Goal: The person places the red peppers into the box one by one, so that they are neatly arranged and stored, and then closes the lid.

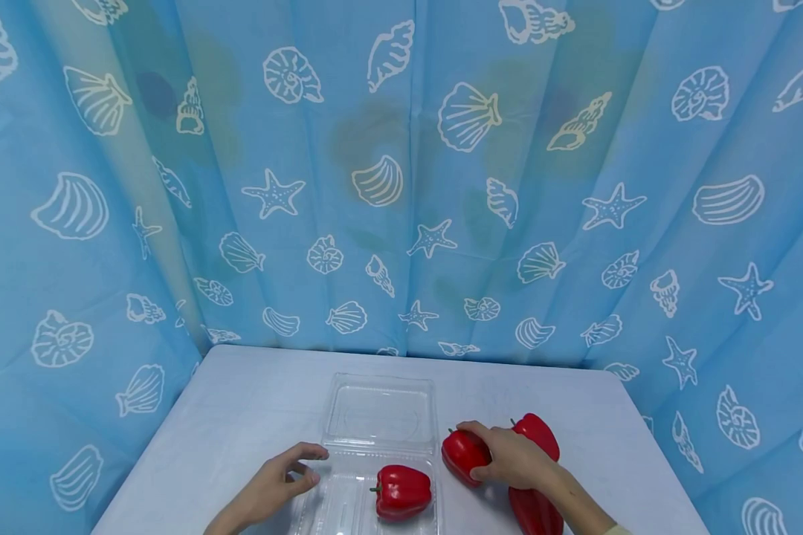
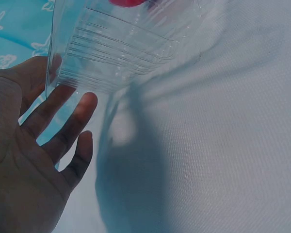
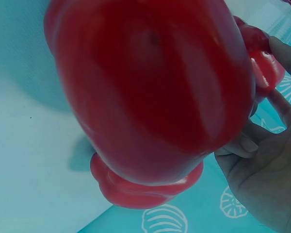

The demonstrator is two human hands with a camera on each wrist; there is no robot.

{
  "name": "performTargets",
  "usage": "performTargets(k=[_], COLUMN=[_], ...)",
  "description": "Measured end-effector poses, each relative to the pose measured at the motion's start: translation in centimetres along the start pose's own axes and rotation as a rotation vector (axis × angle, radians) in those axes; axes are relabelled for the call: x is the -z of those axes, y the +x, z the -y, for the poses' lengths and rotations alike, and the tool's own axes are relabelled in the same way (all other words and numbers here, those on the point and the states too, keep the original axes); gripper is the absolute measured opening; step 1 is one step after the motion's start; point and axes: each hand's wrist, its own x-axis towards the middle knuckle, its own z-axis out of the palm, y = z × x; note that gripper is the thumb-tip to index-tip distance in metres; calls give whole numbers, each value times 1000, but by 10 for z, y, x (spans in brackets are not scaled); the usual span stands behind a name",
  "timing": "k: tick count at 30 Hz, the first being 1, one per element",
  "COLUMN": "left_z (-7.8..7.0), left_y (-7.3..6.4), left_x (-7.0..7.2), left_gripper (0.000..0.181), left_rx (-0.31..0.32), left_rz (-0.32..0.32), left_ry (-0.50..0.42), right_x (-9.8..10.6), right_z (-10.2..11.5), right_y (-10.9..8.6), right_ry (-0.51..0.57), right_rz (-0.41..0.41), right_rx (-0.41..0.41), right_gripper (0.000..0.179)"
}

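Observation:
A clear plastic clamshell container [image 1: 348, 475] lies with its lid [image 1: 380, 412] folded back on the table. One red bell pepper [image 1: 403, 493] sits in its base, stem pointing left. My left hand [image 1: 268, 487] is at the container's left side, fingers apart and loosely bent; in the left wrist view its fingertips [image 2: 89, 102] are right by the clear wall. To the right of the container, my right hand [image 1: 508, 455] grips another red bell pepper [image 1: 464, 458] between thumb and fingers; the right wrist view shows this pepper [image 3: 264, 65] partly behind a nearer one.
Two more red bell peppers lie by the right hand: one behind it [image 1: 540, 435] and one in front [image 1: 535, 513], partly under the forearm. A white cloth covers the table [image 1: 261, 394]. Blue curtains [image 1: 401, 186] with shell prints stand around its back and sides.

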Motion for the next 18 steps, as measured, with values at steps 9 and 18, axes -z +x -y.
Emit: performTargets(k=[9, 18], left_z=[-1, -2], left_y=[-1, -2], left_x=[0, 0], left_gripper=[41, 41], left_rx=[6, 18], left_rz=[3, 5], left_ry=[-21, -23], right_x=[-2, -2], right_z=[-1, -1], right_y=[0, 1], right_ry=[-12, -13], right_rz=[-2, -9], right_rx=[-18, -20], right_gripper=[100, 101])
